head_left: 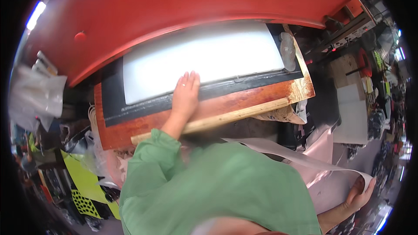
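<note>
My left hand [186, 98] lies flat, its fingers stretched out over the front edge of a thick white board [200, 54]. That board rests on a black mat [114, 98] on top of a worn reddish-brown wooden table [174, 116]. Out at the lower right, my right hand [360, 195] grips the edge of a pale pink sheet [322, 165]. The sheet hangs in a curve beside my body, and its far end reaches toward my waist. Part of the right fingers is hidden behind the sheet's curled edge.
A large red machine [235, 0] with round buttons overhangs the table's back. A clear wrapped bundle [287, 51] lies at the board's right end. Clear plastic bags [35, 98] hang at left, above bright yellow-green sheets [80, 174]. A wooden strip [217, 119] edges the table's front.
</note>
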`<action>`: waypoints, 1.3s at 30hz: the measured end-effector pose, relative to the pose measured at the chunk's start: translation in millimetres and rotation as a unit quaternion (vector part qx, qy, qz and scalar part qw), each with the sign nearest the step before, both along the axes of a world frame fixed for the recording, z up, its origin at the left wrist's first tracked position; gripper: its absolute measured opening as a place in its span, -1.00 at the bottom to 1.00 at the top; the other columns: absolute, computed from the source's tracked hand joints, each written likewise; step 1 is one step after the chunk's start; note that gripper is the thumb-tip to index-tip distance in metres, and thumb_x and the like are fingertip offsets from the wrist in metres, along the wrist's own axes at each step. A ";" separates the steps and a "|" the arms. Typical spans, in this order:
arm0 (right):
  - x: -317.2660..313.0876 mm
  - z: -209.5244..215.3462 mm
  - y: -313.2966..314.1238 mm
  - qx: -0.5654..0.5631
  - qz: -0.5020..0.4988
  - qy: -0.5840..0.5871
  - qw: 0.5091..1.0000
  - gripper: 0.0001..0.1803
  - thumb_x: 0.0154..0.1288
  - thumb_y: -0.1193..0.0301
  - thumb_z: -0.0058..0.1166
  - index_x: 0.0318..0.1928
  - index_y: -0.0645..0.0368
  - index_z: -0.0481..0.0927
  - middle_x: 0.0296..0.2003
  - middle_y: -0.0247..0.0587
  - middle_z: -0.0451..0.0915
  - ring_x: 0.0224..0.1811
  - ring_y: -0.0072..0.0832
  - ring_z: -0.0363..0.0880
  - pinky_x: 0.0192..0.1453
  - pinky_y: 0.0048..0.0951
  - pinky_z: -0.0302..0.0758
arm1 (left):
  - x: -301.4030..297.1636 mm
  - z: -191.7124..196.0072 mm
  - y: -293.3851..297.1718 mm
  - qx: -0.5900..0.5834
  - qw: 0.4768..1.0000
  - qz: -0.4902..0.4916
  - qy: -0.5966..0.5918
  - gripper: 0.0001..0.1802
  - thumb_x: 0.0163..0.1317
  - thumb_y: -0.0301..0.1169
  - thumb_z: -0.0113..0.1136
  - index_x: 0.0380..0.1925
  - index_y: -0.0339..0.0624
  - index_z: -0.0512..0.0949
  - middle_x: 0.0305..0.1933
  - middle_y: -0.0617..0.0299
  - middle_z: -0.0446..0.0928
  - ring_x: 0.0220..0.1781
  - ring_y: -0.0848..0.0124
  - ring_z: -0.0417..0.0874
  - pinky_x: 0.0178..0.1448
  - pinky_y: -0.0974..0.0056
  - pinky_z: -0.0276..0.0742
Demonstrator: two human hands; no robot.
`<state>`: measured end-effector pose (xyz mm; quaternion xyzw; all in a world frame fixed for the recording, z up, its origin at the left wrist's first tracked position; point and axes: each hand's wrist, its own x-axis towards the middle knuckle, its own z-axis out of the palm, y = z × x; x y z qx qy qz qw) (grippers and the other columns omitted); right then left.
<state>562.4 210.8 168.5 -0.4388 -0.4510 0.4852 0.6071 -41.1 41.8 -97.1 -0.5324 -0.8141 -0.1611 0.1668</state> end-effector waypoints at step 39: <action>-125.6 -15.8 -55.7 -0.012 0.021 -0.030 0.999 -0.77 0.54 0.33 -0.04 -0.06 0.22 0.58 -0.22 -0.19 0.68 -0.23 -0.44 0.65 -0.09 -0.44 0.57 | 1.4 4.1 -27.6 0.026 0.992 0.082 -0.093 -0.26 0.03 -0.25 0.35 0.27 -0.19 0.45 0.34 0.11 0.43 0.41 0.10 0.35 0.48 -0.15 0.10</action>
